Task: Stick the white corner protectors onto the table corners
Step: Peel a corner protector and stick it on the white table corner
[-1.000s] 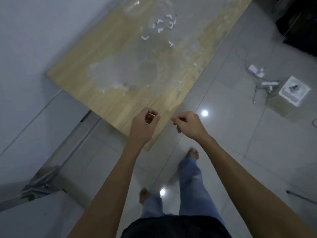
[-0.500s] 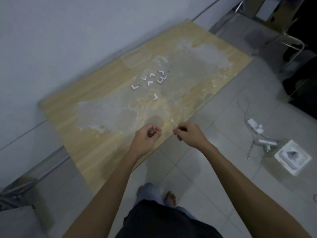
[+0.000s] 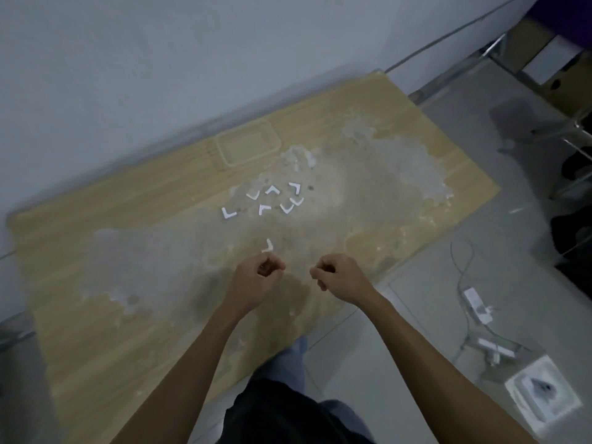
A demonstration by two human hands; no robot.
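A light wooden table (image 3: 96,251) with pale patches stands along the wall. Several white L-shaped corner protectors (image 3: 272,200) lie loose near its middle, and a single protector (image 3: 267,246) lies closer to me. My left hand (image 3: 256,280) hovers over the table just below that single piece, fingers curled round a small pale piece that is mostly hidden. My right hand (image 3: 339,280) is a short gap to its right, thumb and forefinger pinched together; nothing shows between them. The table's right corner (image 3: 495,187) and far corner (image 3: 384,75) look bare.
A clear shallow tray (image 3: 246,145) sits on the table by the wall. On the tiled floor to the right lie a white adapter with cable (image 3: 477,302) and a white square box (image 3: 541,392). Chair legs (image 3: 573,129) and cardboard boxes stand at the upper right.
My view has swung from the table's near corner toward its middle. Both hands have kept their curled pose and now hover over the tabletop near the single protector.
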